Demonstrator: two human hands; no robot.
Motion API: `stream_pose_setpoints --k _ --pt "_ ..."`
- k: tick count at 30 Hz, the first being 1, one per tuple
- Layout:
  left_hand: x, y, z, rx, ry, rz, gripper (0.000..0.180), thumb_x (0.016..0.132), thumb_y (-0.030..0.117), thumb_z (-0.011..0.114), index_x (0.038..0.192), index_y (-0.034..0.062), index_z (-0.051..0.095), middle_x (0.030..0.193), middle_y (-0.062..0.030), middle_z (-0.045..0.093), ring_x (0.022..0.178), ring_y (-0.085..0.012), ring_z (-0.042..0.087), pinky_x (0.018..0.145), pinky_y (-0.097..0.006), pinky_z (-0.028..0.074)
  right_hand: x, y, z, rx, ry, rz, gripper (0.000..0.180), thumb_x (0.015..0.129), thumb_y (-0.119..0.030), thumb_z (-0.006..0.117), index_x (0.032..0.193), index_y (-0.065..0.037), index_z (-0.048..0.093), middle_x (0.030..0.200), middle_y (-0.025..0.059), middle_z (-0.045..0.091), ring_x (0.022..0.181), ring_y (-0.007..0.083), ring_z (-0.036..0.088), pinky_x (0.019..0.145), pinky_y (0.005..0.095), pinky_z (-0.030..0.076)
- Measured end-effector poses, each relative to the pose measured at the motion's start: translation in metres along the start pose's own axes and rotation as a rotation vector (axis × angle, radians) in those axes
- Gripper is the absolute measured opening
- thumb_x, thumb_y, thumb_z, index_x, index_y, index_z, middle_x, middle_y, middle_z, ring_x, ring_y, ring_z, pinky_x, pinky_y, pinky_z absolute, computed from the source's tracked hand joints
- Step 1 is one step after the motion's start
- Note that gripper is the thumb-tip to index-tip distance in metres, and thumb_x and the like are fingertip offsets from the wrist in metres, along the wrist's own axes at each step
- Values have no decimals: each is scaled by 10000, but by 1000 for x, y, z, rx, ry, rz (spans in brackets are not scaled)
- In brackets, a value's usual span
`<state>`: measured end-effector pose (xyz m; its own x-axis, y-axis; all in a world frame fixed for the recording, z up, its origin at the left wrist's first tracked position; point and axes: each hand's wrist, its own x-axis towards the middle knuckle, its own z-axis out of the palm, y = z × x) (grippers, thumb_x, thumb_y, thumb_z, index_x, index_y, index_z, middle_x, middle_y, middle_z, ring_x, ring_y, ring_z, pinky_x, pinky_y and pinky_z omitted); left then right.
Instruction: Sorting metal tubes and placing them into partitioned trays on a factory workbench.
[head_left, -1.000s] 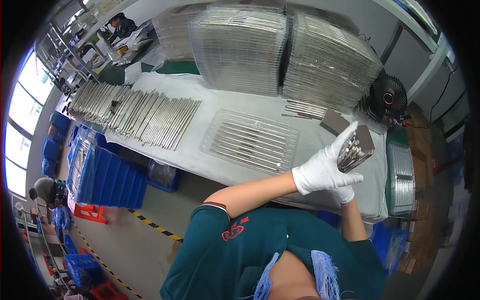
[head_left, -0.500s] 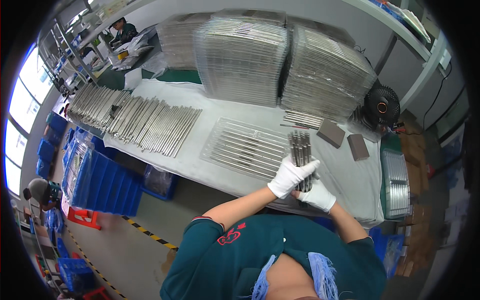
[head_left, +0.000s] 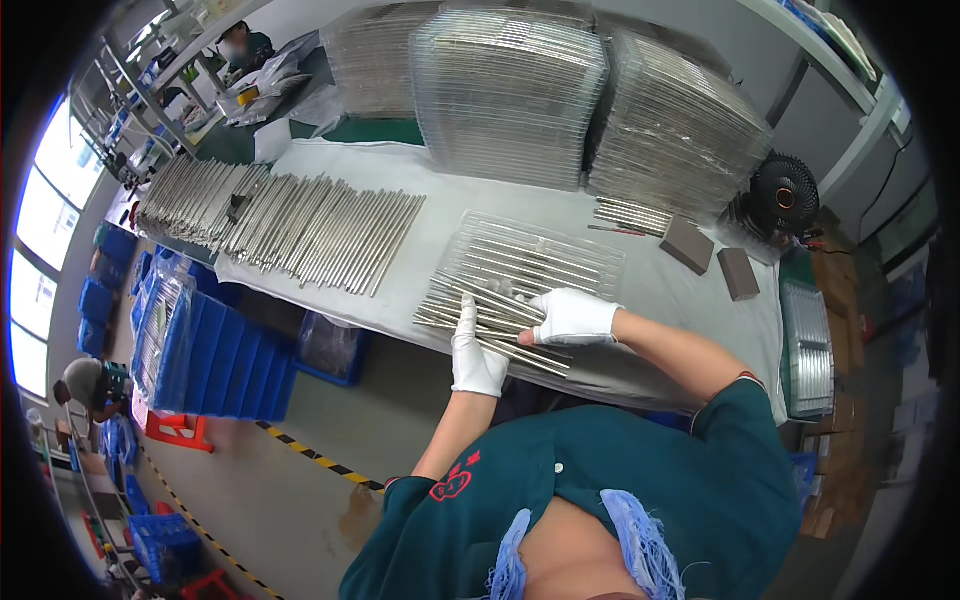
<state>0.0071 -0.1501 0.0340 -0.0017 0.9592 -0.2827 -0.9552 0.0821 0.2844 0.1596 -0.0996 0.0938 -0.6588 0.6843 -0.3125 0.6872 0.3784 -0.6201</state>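
Both my hands wear white gloves and hold a loose, fanned bundle of thin metal rods over the near part of a clear plastic tray. My left hand grips the bundle from the near left, thumb raised along it, its other fingers partly hidden by the rods. My right hand closes on the right part of the bundle. More rods lie side by side in the tray, partly covered by my hands and the bundle. A long row of similar rods lies on the white-covered table to the left.
Tall stacks of filled clear trays stand at the back. Two brown blocks, a black fan and a few rods are at the right. Blue bins stand below the table's left edge. A co-worker sits far left.
The upright bundle has moved left and tipped down into a loose fan above the tray. My hands have shifted left with it, the left now at the bundle's near left and the right at its right.
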Motion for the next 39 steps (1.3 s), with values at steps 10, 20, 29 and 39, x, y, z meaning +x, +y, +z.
stream_pose_setpoints --k 10,20,29,39 --pt "9 9 -16 -90 78 16 391 924 298 479 1183 6 460 1183 -136 498 1089 -262 498 944 -402 431 11 -6 -11 -395 450 -49 211 779 -234 620 940 -98 606 770 139 617 712 327 596 619 394 477" --pt "1 4 -14 -65 121 52 264 907 284 519 833 33 480 892 -108 474 1004 -256 517 976 -429 435 13 67 -29 -317 615 352 233 797 -254 624 948 -77 619 817 144 606 733 309 583 656 368 451" --pt "2 4 -16 -38 120 81 288 895 307 535 825 33 479 873 -98 469 987 -253 518 967 -435 441 35 72 -31 -470 738 207 214 791 -207 572 957 -81 621 963 97 618 834 293 605 708 381 493" --pt "2 6 -15 -105 140 48 253 913 276 505 824 40 488 864 -91 480 950 -233 507 957 -454 439 27 50 -29 -362 723 145 206 820 -245 564 963 -110 625 958 96 622 820 293 607 703 378 491"
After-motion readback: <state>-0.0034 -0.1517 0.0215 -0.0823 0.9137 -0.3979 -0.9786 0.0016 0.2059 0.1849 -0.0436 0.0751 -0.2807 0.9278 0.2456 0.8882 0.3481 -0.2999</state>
